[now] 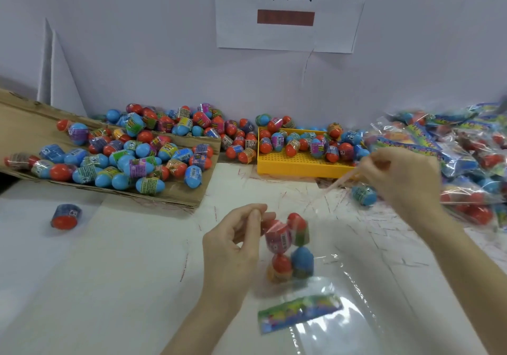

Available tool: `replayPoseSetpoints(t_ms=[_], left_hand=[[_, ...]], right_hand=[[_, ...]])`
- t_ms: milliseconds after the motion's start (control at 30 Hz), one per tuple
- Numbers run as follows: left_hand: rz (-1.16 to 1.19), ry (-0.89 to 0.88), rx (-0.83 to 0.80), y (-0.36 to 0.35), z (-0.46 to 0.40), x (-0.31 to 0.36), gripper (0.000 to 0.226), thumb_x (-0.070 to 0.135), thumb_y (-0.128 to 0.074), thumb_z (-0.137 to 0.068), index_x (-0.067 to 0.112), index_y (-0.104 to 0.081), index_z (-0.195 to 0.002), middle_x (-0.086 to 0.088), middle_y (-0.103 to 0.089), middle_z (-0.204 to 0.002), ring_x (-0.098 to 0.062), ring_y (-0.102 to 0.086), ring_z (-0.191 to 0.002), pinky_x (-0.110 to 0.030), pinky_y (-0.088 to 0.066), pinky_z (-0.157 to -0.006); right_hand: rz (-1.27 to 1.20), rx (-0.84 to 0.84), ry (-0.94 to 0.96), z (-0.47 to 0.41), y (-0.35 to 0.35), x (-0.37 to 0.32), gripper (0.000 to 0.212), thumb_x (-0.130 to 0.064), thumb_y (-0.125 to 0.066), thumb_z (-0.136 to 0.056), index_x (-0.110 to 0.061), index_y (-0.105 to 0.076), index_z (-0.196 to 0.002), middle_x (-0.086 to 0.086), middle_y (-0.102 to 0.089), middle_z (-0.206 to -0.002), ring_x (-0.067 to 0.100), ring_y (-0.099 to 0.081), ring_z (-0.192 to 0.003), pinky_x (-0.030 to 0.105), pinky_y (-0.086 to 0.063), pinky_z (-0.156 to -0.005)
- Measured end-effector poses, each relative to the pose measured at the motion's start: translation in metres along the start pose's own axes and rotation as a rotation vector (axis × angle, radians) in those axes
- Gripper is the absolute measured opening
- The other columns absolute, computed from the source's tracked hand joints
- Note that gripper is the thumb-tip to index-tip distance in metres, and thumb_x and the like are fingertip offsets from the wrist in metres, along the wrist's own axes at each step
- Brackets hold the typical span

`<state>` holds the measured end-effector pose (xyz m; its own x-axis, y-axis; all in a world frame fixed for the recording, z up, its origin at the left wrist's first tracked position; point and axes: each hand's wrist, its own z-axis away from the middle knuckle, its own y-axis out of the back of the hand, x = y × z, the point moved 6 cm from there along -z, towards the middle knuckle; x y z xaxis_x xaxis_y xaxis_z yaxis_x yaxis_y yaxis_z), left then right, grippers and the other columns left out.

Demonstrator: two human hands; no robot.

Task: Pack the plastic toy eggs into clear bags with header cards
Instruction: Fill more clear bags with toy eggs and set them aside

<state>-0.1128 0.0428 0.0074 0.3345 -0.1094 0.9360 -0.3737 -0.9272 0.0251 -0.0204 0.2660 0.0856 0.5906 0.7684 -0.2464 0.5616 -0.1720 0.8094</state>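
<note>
- White table (115, 267) against a pale wall, paper sign (288, 11) taped above.
- Surroundings: cardboard flap (24, 124) at left loaded with loose eggs (129, 159), too many to count; yellow tray (299, 164) with more; one stray egg (65, 216) at left, another (364, 195) under the right hand.
- Pile of packed bags (466, 157) at far right.
- Left hand (233, 245) pinches the top of a clear bag (290, 247) holding four eggs, mid-table.
- Right hand (403, 179) pinches a thin strip (343, 180).
- One header card (299, 312) lies in front.
</note>
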Motion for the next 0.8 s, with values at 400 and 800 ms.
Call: replayPoseSetpoints(t_ms=[400,800], left_hand=[[0.113,0.075,-0.051,-0.004,-0.005,-0.004,0.029,0.000,-0.047,-0.092,0.022,-0.064,-0.083,0.015,-0.073,-0.074,-0.002,-0.068,-0.071,-0.010,-0.051,-0.063],[0.134,0.172,-0.129,-0.005,-0.005,-0.006,0.026,0.007,-0.045,-0.093,0.023,-0.064,-0.086,0.013,-0.073,-0.075,-0.002,-0.068,-0.071,-0.012,-0.052,-0.063]], right_hand=[[-0.697,-0.372,0.051,-0.018,0.032,0.047,0.029,-0.030,-0.078,-0.063,-0.030,-0.063,-0.088,-0.016,-0.065,-0.074,0.001,-0.058,-0.064,0.015,-0.049,-0.059],[-0.819,-0.562,0.009,-0.006,0.003,0.045,0.036,-0.006,-0.047,-0.087,-0.019,-0.063,-0.117,0.000,-0.067,-0.110,0.017,-0.068,-0.088,0.032,-0.056,-0.077]])
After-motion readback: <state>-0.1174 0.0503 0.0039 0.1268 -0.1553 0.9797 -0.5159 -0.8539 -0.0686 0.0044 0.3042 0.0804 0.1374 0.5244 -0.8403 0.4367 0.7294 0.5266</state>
